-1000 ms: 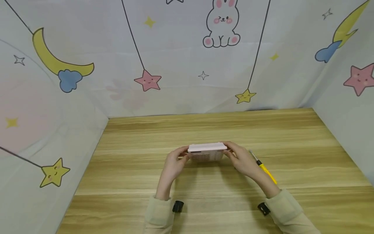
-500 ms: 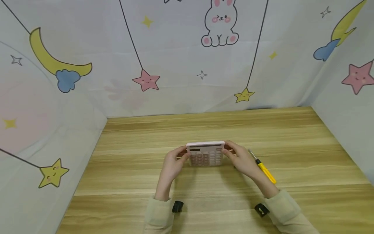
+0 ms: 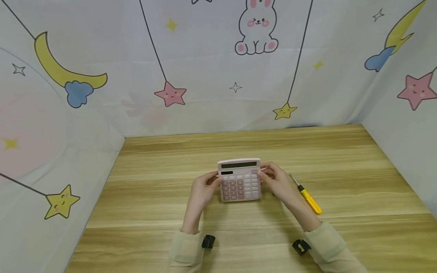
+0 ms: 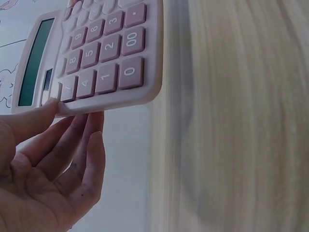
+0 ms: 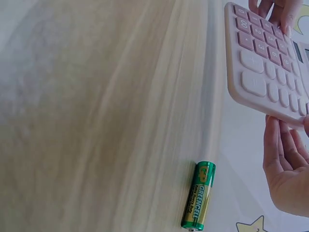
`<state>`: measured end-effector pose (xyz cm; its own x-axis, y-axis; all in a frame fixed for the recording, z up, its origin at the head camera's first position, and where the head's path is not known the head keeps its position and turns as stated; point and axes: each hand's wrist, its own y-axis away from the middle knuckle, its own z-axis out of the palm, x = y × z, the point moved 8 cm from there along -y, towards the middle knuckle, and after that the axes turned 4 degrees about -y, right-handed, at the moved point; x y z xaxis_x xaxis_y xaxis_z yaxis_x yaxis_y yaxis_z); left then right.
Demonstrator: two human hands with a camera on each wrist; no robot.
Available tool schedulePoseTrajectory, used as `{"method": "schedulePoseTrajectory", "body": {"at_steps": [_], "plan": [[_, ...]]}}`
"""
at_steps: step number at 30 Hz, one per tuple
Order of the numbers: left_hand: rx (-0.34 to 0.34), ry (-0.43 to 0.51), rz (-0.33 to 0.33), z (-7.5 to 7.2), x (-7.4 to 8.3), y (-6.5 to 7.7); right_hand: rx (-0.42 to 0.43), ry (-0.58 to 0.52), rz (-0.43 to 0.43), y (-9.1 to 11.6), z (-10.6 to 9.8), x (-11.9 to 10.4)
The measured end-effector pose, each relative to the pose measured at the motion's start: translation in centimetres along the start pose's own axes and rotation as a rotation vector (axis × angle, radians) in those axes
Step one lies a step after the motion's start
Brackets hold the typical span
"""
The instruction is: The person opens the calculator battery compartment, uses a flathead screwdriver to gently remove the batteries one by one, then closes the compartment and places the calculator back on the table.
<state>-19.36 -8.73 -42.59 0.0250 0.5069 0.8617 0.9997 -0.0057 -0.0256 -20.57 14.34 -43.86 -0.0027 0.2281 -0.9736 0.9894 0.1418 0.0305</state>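
Observation:
A pink calculator (image 3: 240, 186) with rose and pale keys faces me, its display end tilted up. My left hand (image 3: 202, 192) grips its left edge, thumb on the front face near the display and fingers behind, as the left wrist view shows. On the opposite edge my right hand (image 3: 280, 186) pinches the upper corner in the same way. In the left wrist view the calculator (image 4: 106, 58) stands with a strip of shadow along its lower edge. A green and gold battery (image 5: 199, 195) lies on the table, below the right hand in the right wrist view.
A screwdriver (image 3: 308, 199) with a yellow handle lies on the wooden table (image 3: 153, 212), just right of my right forearm. White cloth walls (image 3: 205, 68) printed with stars, moons and a rabbit enclose the back and sides.
The calculator has tilted from nearly edge-on to showing its whole keypad and display, its top end rising in view. Both hands keep their hold; the right forearm has shifted slightly left.

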Motion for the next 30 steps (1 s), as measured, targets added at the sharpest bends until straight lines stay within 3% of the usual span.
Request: {"method": "schedulePoseTrajectory", "body": {"at_steps": [11,20,30], "plan": [[0.025,0.032,-0.093,0.6,-0.9,0.2,0.067,-0.059,0.012,0.4,0.1,0.4],[0.036,0.055,-0.073,1.0,-0.9,0.4,0.082,-0.065,0.036,0.6,0.5,0.6],[0.021,0.124,-0.129,1.7,-1.4,0.4,0.085,0.017,0.046,0.8,1.1,0.5]]}}
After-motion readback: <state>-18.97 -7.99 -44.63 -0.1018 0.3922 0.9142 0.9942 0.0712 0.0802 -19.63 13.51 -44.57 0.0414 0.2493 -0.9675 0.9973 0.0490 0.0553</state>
